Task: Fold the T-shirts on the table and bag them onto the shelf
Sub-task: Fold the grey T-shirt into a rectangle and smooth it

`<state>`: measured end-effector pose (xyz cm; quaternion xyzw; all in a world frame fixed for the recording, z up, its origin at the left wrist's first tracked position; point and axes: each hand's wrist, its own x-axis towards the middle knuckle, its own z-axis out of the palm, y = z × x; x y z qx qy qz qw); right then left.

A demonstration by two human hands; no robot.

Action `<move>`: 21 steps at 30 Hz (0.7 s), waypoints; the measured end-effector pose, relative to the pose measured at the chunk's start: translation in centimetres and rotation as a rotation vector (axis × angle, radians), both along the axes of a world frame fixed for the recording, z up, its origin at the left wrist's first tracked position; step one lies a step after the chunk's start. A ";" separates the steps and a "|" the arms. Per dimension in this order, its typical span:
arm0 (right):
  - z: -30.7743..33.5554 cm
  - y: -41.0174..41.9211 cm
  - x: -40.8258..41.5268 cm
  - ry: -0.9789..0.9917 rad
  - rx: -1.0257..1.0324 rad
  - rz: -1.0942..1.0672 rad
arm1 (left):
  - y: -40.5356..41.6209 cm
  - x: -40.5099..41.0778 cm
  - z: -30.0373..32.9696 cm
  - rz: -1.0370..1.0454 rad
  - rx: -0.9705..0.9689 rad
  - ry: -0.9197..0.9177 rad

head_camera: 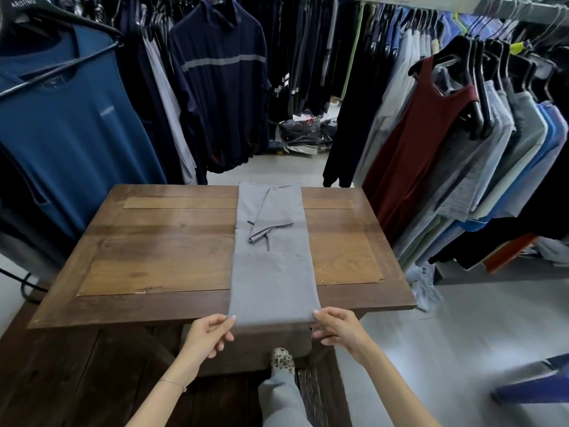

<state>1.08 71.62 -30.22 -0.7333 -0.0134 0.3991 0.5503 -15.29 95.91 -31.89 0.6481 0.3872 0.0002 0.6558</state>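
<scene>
Here, a wooden desk [172,241] among racks of hanging clothes [480,155] carries a grey T-shirt [274,272] folded lengthwise; left hand [212,334] and right hand [335,329] fingers pinch its near corners.

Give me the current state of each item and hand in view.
Grey T-shirt: folded into a long strip, near end doubled over.
Brown wooden table: bears only the shirt.
Left hand: pinches near-left corner.
Right hand: pinches near-right corner.

One head-worn view looks forward and down, close over the wooden table [172,241]; clothes racks at 12 o'clock.
</scene>
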 end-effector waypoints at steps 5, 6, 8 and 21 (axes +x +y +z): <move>-0.8 -0.4 -0.1 0.017 -0.017 0.001 | 0.0 -0.3 -0.4 -0.016 0.003 0.018; -0.7 -0.4 0.0 0.016 -0.024 0.007 | 0.0 -0.2 -0.4 -0.021 0.013 0.015; -0.7 -0.3 0.1 -0.006 -0.061 0.014 | -0.1 -0.1 -0.4 -0.019 0.073 -0.001; 0.5 10.7 -0.8 -0.806 -0.102 0.147 | -4.2 9.1 -0.3 -0.380 0.949 -0.234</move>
